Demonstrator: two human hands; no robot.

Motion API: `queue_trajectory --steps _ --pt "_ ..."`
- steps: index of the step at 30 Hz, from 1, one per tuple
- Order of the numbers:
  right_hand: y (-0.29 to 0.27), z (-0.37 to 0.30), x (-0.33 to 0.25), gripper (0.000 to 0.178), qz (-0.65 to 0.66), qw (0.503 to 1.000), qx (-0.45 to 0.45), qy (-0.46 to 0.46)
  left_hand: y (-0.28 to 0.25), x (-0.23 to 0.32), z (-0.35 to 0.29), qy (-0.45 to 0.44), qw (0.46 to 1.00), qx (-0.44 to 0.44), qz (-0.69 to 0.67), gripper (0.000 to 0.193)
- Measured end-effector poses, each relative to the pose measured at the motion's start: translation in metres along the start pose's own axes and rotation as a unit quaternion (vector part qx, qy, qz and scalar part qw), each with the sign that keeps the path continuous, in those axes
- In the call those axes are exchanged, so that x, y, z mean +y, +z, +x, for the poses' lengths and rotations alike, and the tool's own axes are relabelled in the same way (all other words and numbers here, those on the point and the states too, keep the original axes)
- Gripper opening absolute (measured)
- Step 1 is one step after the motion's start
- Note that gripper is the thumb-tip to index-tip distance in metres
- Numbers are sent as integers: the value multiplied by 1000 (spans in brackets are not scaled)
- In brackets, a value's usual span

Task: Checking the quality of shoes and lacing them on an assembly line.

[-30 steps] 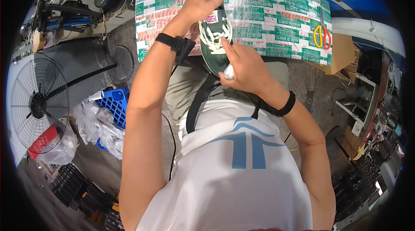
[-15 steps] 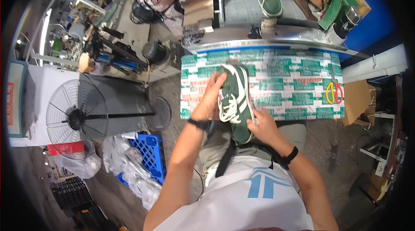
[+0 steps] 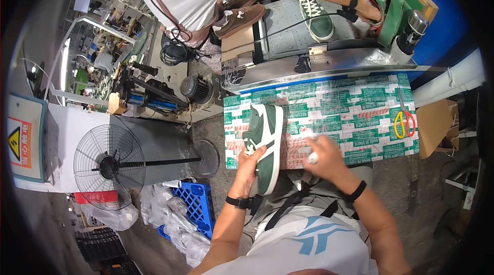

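My left hand (image 3: 247, 168) is closed around a green sneaker (image 3: 265, 164) with white stripes and a white sole edge. The sneaker is turned partly on its side over the near left of a tabletop (image 3: 355, 144) wrapped in green and white tape, its toe end toward me. To its right, apart from the shoe, my right hand (image 3: 330, 161) is blurred by motion, its fingers bent around a small white thing (image 3: 312, 158) whose kind I cannot make out. Scissors (image 3: 404, 123) with yellow and red handles lie at the table's right end.
Beyond the table, another person's hand (image 3: 369, 11) reaches over a metal conveyor (image 3: 283, 20) bearing another green sneaker (image 3: 319, 24). A bottle (image 3: 411, 33) stands at the far right. A fan (image 3: 109, 167) and a blue crate (image 3: 198, 208) are to my left.
The sneaker has tipped onto its side in my left hand, which has moved nearer me along it. My right hand has come off the toe and moved right. The other person's arm reaches further right.
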State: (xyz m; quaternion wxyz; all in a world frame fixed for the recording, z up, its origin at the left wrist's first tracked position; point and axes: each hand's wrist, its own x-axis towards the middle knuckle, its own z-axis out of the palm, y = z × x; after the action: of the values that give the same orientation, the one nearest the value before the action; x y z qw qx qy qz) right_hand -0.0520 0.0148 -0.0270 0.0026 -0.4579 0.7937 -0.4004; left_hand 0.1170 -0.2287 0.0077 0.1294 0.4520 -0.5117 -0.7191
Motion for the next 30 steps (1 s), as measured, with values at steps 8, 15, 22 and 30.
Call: queue_trajectory --steps 8,15,22,30 --pt "-42 -17 110 52 -185 980 52 53 -3 92 61 293 911 -14 291 55" --pt "-38 -16 106 48 -167 981 73 60 20 45 106 446 762 116 454 57" --pt "-40 -13 106 45 -163 983 63 49 5 106 108 317 875 61 360 58" --pt "-42 -11 106 47 -168 983 63 45 37 229 201 453 696 25 557 65"
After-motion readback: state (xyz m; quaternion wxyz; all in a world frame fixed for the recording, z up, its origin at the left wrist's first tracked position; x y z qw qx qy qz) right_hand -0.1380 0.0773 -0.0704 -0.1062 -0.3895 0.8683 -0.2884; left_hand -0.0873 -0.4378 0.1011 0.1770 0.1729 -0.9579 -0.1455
